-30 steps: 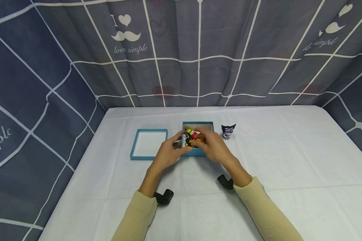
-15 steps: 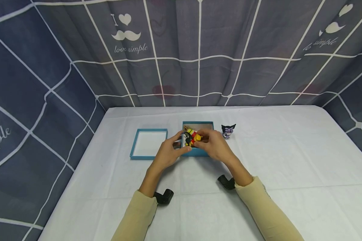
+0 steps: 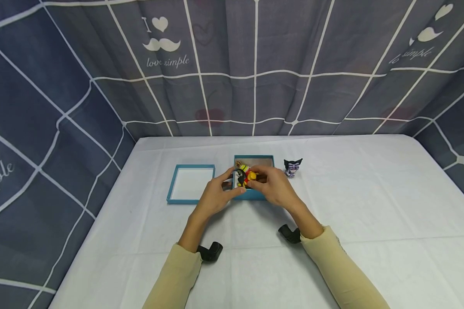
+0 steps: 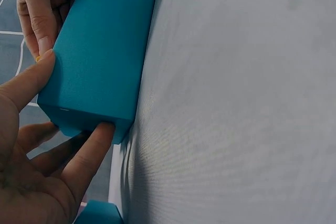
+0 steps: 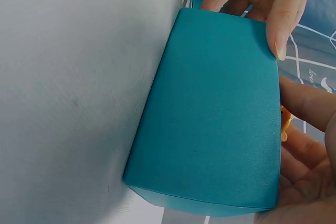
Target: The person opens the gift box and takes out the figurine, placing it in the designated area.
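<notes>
Yellow figure point(image 3: 252, 176), pinched by the half-closed right hand point(image 3: 273, 183), is apparently being arranged in the blue box point(image 3: 250, 195), gripped by the spread left hand point(image 3: 215, 195), with gentle release seemingly needed.

Beige and black, pretty low-key fit
Left sleeve point(image 3: 177, 274) and right sleeve point(image 3: 342, 270) are both long and yellowish-beige, with some greyish detail point(image 3: 339, 243) at the right cuff, too small to make out. Left hand point(image 3: 215, 196) and right hand point(image 3: 275, 186) are bare, no gloves. Stubby, bent black pieces stick out by the cuffs, one left piece point(image 3: 211, 252), one right piece point(image 3: 289, 234).
</notes>
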`<state>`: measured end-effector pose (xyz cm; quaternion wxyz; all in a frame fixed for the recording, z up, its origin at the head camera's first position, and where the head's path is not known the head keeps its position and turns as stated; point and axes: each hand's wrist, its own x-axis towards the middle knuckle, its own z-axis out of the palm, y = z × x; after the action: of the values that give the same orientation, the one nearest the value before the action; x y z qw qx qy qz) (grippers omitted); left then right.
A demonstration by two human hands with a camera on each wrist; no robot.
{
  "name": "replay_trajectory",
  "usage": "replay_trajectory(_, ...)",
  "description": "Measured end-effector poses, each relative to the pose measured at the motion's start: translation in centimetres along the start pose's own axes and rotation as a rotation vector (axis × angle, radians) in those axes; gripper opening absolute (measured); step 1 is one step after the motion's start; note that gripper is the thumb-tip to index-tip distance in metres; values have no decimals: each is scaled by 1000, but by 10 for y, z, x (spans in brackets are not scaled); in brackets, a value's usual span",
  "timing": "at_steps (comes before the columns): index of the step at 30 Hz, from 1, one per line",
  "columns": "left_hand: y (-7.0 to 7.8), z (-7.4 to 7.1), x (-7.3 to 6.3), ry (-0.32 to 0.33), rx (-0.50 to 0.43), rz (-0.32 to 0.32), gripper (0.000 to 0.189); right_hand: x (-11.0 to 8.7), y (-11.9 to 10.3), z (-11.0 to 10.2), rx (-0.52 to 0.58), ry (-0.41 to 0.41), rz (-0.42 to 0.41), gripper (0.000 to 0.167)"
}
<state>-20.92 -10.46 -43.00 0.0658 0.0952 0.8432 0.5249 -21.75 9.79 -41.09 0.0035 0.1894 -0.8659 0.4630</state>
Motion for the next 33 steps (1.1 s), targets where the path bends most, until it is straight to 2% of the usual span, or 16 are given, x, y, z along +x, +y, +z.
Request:
replay_trajectory(12, 0, 1, 0, -3, 3, -3, 77, -1, 0, 1, 41, 25, 30, 33)
replay_trajectory(20, -1, 0, -1, 0, 6, 4, 78, -2, -2, 2, 127, 71, 36, 31)
replay_trajectory(33, 0, 1, 0, 10, 15, -15, 77, -3, -1, 0, 190, 99, 26, 31)
